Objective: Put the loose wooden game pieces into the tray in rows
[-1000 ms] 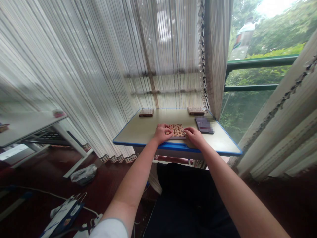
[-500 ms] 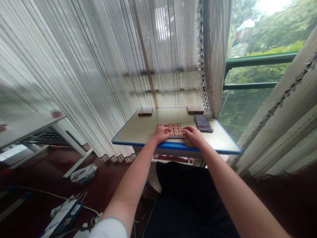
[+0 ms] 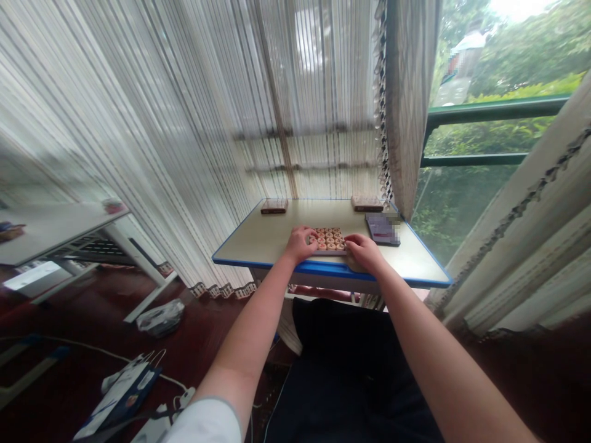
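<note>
A flat tray of several round wooden game pieces (image 3: 329, 239) lies near the front edge of a small beige desk with a blue rim (image 3: 258, 261). My left hand (image 3: 300, 243) rests against the tray's left side, fingers curled over its edge. My right hand (image 3: 364, 251) presses on the tray's right side with fingers bent. Both hands grip the tray between them.
Two small wooden boxes (image 3: 274, 206) (image 3: 366, 203) sit at the desk's far corners. A dark booklet (image 3: 382, 229) lies right of the tray. Striped curtains (image 3: 207, 123) hang behind; a window (image 3: 484, 135) is at right. Another table (image 3: 55, 224), bags and cables (image 3: 133, 394) occupy the left floor.
The view has shifted slightly; my hands stay on the tray's two sides in the same hold.
</note>
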Demonstrator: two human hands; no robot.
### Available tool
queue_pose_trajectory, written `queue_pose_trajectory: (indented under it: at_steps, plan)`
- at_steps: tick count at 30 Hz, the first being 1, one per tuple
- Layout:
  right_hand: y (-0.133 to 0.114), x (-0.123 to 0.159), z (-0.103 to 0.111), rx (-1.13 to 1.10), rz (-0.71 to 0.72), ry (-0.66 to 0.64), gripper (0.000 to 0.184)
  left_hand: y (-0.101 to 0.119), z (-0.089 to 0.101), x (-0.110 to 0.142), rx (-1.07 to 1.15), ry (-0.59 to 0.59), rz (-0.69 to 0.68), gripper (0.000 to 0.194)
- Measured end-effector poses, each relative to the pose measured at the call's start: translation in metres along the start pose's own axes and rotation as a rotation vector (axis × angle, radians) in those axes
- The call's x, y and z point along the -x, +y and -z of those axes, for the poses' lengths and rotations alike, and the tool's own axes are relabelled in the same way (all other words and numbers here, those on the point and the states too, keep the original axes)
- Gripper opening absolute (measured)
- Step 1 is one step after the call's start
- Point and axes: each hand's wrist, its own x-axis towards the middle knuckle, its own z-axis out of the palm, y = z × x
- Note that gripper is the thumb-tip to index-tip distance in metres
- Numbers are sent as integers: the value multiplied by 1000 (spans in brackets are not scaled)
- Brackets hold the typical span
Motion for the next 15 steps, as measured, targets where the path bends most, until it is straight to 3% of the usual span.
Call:
queue_pose_trajectory:
  at_steps: [3,7,9,13,15]
  plan:
    - [0,0,0,-2,-4,-5,26,4,1,2,3,-34,-48,17]
    - [2,0,0,-7,-3,-14,27,0,1,1,36,3,10,19]
    - [4,-1,-1,-27,-3,-11,31,-4,1,-1,46,-22,45,35]
    - [8,-4,-6,-47,-3,-35,41,-9,2,-3,23,-213,113,82]
    - [9,-5,-8,-51,-8,-67,42,-9,1,-3,22,-288,145,90]
